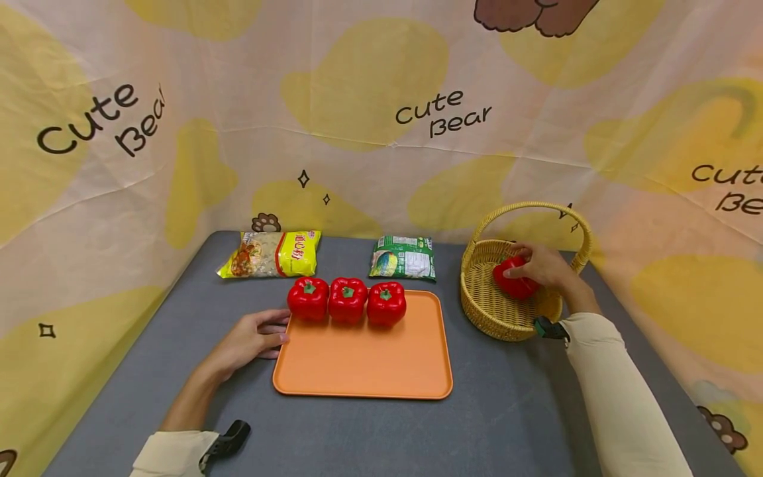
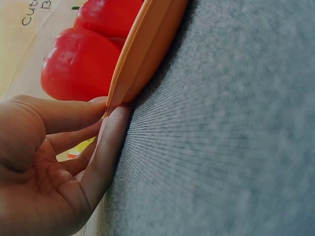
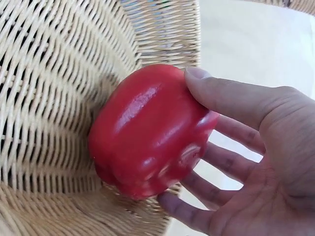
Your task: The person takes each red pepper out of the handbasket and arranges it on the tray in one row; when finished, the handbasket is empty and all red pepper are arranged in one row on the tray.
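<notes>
Inside the wicker basket (image 1: pixel 497 324), my right hand (image 1: pixel 542 265) grips a red bell pepper (image 3: pixel 152 132). In the right wrist view the thumb lies along one side of it and the fingers curl round the other. My left hand (image 1: pixel 250 341) pinches the left rim of the orange tray (image 1: pixel 363 364) between thumb and fingers, as the left wrist view shows. Along the tray's back edge, three red bell peppers stand side by side: the left one (image 1: pixel 308 299), the middle one (image 1: pixel 348 301) and the right one (image 1: pixel 386 305), green stems upward.
A yellow bag of pasta (image 1: pixel 271 254) lies behind the tray to the left. Near it, a green packet (image 1: pixel 403 258) lies at the back middle. The basket's tall arched handle (image 1: pixel 530 205) rises over the right hand. A patterned cloth (image 1: pixel 357 99) hangs behind the grey table (image 1: pixel 477 424).
</notes>
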A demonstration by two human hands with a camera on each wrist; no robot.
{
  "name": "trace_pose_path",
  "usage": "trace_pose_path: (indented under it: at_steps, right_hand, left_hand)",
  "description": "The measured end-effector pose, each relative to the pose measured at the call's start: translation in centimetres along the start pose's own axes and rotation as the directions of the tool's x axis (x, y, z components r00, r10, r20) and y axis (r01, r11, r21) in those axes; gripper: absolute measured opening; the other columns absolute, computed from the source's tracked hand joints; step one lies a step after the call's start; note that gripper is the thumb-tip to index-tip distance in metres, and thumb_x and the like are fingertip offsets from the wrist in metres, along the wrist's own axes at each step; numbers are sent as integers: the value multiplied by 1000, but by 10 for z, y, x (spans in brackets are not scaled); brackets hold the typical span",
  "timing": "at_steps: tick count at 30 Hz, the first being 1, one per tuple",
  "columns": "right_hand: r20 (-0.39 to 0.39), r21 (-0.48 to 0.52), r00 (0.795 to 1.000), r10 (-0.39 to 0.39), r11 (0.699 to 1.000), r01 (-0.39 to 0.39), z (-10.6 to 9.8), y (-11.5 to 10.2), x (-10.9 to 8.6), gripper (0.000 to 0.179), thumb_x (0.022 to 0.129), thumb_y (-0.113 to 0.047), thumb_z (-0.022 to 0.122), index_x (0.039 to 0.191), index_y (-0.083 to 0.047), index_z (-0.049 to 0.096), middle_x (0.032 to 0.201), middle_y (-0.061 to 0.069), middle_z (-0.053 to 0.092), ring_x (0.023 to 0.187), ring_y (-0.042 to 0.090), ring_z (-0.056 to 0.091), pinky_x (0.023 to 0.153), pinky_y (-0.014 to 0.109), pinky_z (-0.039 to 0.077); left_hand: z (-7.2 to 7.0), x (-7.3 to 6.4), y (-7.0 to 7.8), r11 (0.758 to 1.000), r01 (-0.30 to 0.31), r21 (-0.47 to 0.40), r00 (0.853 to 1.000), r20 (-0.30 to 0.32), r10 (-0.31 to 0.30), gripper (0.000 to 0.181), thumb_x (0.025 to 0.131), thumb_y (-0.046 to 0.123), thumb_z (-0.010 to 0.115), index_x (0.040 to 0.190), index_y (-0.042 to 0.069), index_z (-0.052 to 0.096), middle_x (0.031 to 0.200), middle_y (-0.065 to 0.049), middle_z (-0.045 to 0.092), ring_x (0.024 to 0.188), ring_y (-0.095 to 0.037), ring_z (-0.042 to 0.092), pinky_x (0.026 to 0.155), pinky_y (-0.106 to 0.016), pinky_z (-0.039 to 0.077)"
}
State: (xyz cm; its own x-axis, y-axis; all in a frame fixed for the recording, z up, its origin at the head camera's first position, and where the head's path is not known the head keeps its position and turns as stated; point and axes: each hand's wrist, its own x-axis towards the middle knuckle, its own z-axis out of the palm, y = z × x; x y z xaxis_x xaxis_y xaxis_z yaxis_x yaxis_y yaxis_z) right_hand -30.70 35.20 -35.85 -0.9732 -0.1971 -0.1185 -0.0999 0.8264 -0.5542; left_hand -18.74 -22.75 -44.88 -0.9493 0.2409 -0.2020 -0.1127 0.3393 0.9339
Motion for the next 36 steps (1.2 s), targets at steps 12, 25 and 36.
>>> trace_pose_path:
  at_steps: [12, 25, 36]
  right_hand:
    - [-63, -46, 996, -59, 997, 57, -5, -21, -23, 86, 95, -35, 80, 159, 6, 39, 147, 37, 54, 127, 51, 58, 98, 57, 58]
    - [-206, -55, 972, -112, 993, 103, 2, -46, -70, 82, 92, -46, 83, 158, -11, 48, 138, 26, 63, 127, 44, 57, 96, 59, 52]
    - [-196, 44, 970, -142, 987, 154, 11, -57, -92, 80, 92, -35, 85, 159, -13, 48, 151, 23, 56, 125, 44, 64, 91, 47, 63]
  left_hand:
    - [0, 1, 0, 1000, 8, -1, 1000, -7, -8, 60, 102, 5, 67, 156, -8, 44, 150, -33, 52, 118, -28, 69, 84, -36, 66]
    - [0, 1, -1, 1000, 6, 3, 1000, -6, -6, 60, 102, 5, 68, 156, -8, 44, 150, -32, 52, 118, -28, 69, 84, -36, 66]
    - [0, -2, 1, 1000, -4, 9, 1000, -3, 4, 60, 103, 5, 67, 155, -10, 43, 150, -34, 52, 118, -29, 69, 84, -35, 66]
